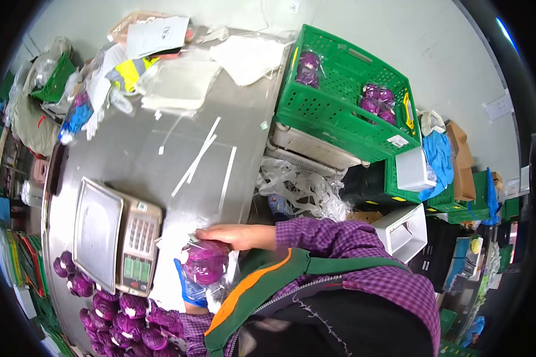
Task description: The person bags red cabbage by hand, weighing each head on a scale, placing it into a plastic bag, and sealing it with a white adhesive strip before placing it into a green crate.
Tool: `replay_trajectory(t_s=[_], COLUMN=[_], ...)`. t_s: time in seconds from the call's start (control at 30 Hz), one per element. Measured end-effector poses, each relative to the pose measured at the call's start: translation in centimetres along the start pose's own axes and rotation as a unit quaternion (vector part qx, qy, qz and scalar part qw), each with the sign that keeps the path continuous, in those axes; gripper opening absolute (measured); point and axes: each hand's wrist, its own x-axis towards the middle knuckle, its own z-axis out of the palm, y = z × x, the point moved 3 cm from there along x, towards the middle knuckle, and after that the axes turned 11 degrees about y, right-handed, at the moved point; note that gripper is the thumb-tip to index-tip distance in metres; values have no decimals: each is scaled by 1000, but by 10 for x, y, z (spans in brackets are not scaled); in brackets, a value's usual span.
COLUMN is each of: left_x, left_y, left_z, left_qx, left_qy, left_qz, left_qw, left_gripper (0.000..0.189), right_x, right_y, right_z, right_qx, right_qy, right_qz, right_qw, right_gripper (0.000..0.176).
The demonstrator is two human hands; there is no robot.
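A red cabbage (205, 262) in a clear plastic bag is held between my two hands at the near edge of the steel table (178, 152). My right hand (235, 235), bare, lies along the top of the bagged cabbage with its fingers closed over it. My left hand (189, 287) wears a blue glove and cups the cabbage from the other side; most of its fingers are hidden. Left of my hands stands a weighing scale (140, 241) with a metal pan (98, 235). Unbagged red cabbages (128, 327) are heaped beside it and my left sleeve.
A green crate (339, 116) holding several bagged red cabbages (378, 102) stands at the upper right, above other crates. Plastic strips (196, 157) and flat bags (175, 83) lie on the table. A white bin (404, 229) is near my right elbow.
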Motion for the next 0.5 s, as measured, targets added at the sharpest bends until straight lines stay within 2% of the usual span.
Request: replay_trajectory(t_s=[0.03, 0.07, 0.1, 0.13, 0.2, 0.27, 0.3, 0.33, 0.37, 0.4, 0.47, 0.5], left_x=[-8, -16, 6, 17, 35, 70, 77, 81, 85, 88, 92, 95], left_y=[27, 51, 36, 37, 42, 33, 29, 25, 16, 6, -11, -19], left_z=[65, 134, 141, 174, 243, 263, 278, 295, 304, 309, 317, 313], left_qx=[-117, -233, -218, -222, -331, -142, -113, -97, -67, -36, 4, 20], left_qy=[8, 17, -13, -27, 9, -67, -52, -63, -87, -109, -107, -88], left_qz=[-86, -170, -157, -162, -204, -68, -65, -82, -97, -111, -126, -132], left_qw=[989, 957, 963, 961, 921, 985, 990, 990, 989, 987, 986, 987], left_gripper=[62, 62, 65, 68, 76, 76, 75, 74, 72, 71, 69, 68], right_x=[-13, -26, -39, -54, -100, -156, -195, -211, -235, -243, -271, -276], right_y=[-14, -28, -44, -62, -116, -177, -217, -241, -274, -295, -339, -354], right_z=[-16, -35, -59, -84, -126, -176, -185, -237, -249, -317, -389, -421], right_qx=[57, 58, 134, 209, 250, 201, 137, 121, 121, 110, 131, 160], right_qy=[37, 33, 90, 145, 102, 198, 212, 318, 343, 396, 415, 410], right_qz=[-20, -23, -45, -67, -156, -265, -346, -317, -401, -411, -448, -443], right_qw=[997, 998, 986, 965, 950, 922, 904, 885, 841, 814, 781, 781], right_gripper=[44, 44, 42, 41, 38, 38, 39, 38, 36, 34, 31, 29])
